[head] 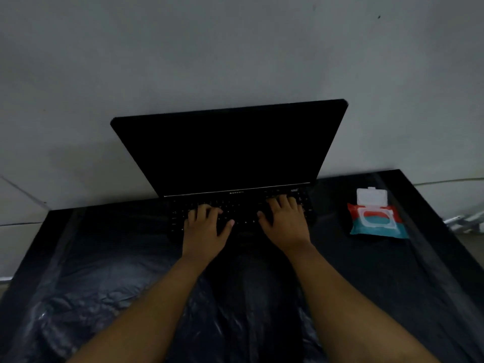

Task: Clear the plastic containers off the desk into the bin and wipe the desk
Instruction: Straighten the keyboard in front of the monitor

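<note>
item: both hands, left hand (207, 226) and right hand (284, 221), fingers spread loose on the laptop (235, 205) keys, gripping nothing. we judge wiping comes next: reach for the wipes pack (375, 218), lid open, on the surface (366, 271).

Desk (104, 284) cover: glossy crinkled black plastic; wipes pack (377, 224) glossy.

A plain home or office workspace: an open laptop (230, 155) on a dark desk (104, 258) against a bare wall (183, 48).
</note>
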